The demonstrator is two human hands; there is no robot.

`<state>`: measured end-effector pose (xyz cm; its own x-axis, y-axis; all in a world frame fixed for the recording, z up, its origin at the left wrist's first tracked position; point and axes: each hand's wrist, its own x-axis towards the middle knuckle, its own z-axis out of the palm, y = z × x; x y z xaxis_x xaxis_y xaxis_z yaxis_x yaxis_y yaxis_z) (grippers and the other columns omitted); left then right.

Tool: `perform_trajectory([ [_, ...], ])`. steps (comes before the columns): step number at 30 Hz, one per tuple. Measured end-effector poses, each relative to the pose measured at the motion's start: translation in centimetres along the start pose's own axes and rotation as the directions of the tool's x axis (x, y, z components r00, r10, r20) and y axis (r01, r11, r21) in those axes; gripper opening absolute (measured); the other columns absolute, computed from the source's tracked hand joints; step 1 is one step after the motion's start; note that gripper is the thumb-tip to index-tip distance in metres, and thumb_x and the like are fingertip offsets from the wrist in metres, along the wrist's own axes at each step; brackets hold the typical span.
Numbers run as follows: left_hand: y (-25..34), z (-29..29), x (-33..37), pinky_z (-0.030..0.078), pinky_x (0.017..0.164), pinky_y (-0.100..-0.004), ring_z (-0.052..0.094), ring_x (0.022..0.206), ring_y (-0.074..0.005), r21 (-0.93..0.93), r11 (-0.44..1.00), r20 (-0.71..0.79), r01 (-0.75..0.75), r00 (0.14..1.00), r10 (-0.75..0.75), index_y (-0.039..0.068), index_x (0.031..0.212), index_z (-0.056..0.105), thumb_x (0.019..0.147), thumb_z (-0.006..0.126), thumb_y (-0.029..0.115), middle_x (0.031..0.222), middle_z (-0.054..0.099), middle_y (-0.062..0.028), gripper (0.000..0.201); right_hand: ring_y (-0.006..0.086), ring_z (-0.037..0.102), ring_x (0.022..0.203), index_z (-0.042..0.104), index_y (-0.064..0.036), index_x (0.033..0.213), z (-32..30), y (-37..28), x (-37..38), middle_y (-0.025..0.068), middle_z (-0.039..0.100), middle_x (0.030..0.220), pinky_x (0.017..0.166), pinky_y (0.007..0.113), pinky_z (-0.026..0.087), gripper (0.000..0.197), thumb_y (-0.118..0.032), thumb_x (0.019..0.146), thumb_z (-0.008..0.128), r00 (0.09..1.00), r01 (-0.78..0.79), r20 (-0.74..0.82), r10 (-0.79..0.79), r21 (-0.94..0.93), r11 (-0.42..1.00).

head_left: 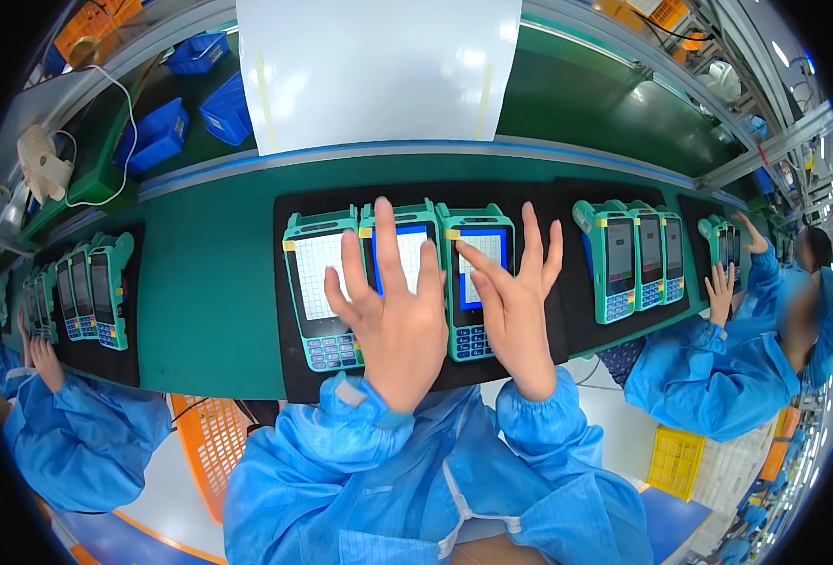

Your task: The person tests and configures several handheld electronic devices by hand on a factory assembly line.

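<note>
Three green handheld card payment terminals lie side by side on a black mat (398, 375) in front of me. The left terminal (315, 273) shows a white gridded screen. My left hand (400, 325), fingers spread, hovers over the left and middle terminals and hides much of the middle terminal (403, 247). On the right terminal (478, 287) the screen is a white grid with blue around it. My right hand (520, 311) is open above it, its index finger at the upper left of that screen by a yellow sticker. Neither hand grips anything.
More terminals (621, 264) stand on mats to the right, and others (106, 292) to the left. Co-workers in blue smocks (718, 377) sit on both sides. A white sheet (379, 75) hangs behind the green bench (205, 282). Blue bins (158, 137) sit at the back left.
</note>
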<state>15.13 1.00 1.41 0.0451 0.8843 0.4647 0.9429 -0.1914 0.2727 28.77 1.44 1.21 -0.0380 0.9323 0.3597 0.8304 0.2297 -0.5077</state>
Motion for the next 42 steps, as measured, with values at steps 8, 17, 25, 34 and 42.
perform_trajectory([
  [8, -0.4, -1.0, -1.3, 0.021, 0.105, -0.0627, 0.018, 0.138, -0.0474, 0.001, 1.0, 0.015, -0.026, 1.0, 0.026, 0.011, 0.109, 0.072, 0.082, 0.071, 0.012, 0.154, 0.032, -0.0208, 0.028, 0.0502, 0.003, 0.145, 0.074, -0.0224, 0.115, -1.1, -0.1, -2.0, 0.0213, 0.019, 0.159, 0.113, 0.065, 0.003, 0.028, -0.012, 0.092, 0.061, 0.995, -0.045, 0.084, 0.044, 0.007, 0.999],
  [17, -1.3, -1.6, -2.5, 0.021, 0.105, -0.062, 0.021, 0.138, -0.0474, 0.034, 0.998, 0.036, -0.061, 0.998, 0.06, 0.011, 0.105, 0.072, 0.079, 0.073, 0.01, 0.153, 0.034, -0.0215, 0.026, 0.0485, 0.003, 0.146, 0.074, -0.0222, 0.115, -1.8, 0.3, -3.1, 0.02, 0.02, 0.159, 0.114, 0.064, 0.001, 0.028, -0.01, 0.092, 0.061, 0.993, -0.076, 0.093, 0.075, 0.009, 0.997],
  [25, -1.6, -0.1, 1.3, 0.022, 0.105, -0.0658, 0.025, 0.137, -0.046, 0.002, 1.0, -0.081, -0.025, 0.996, 0.025, 0.006, 0.108, 0.069, 0.081, 0.066, 0.007, 0.155, 0.031, -0.0196, 0.027, 0.0477, 0.004, 0.146, 0.073, -0.0212, 0.116, -0.4, 0.9, 0.4, 0.0196, 0.021, 0.159, 0.114, 0.064, 0.002, 0.028, -0.011, 0.094, 0.059, 0.999, -0.032, 0.008, 0.032, 0.049, 0.998],
  [34, -1.6, -3.4, -5.0, 0.02, 0.106, -0.0615, 0.02, 0.138, -0.0468, 0.024, 0.997, 0.09, -0.072, 0.993, 0.069, 0.014, 0.11, 0.072, 0.079, 0.073, 0.012, 0.154, 0.033, -0.0198, 0.032, 0.0478, 0.002, 0.147, 0.075, -0.0217, 0.113, -2.9, 0.3, -5.1, 0.0194, 0.023, 0.159, 0.114, 0.063, 0.002, 0.031, -0.007, 0.089, 0.062, 0.986, -0.12, 0.119, 0.116, 0.03, 0.992],
  [42, -2.1, -0.7, 0.7, 0.021, 0.106, -0.0613, 0.024, 0.136, -0.0484, 0.046, 0.999, -0.062, -0.012, 0.998, 0.015, 0.01, 0.106, 0.074, 0.086, 0.069, 0.011, 0.153, 0.034, -0.021, 0.02, 0.047, 0.005, 0.147, 0.073, -0.0213, 0.116, -0.6, 1.6, 0.6, 0.0187, 0.023, 0.158, 0.113, 0.065, 0.001, 0.025, -0.017, 0.098, 0.056, 0.999, -0.041, -0.03, 0.042, 0.024, 0.999],
])
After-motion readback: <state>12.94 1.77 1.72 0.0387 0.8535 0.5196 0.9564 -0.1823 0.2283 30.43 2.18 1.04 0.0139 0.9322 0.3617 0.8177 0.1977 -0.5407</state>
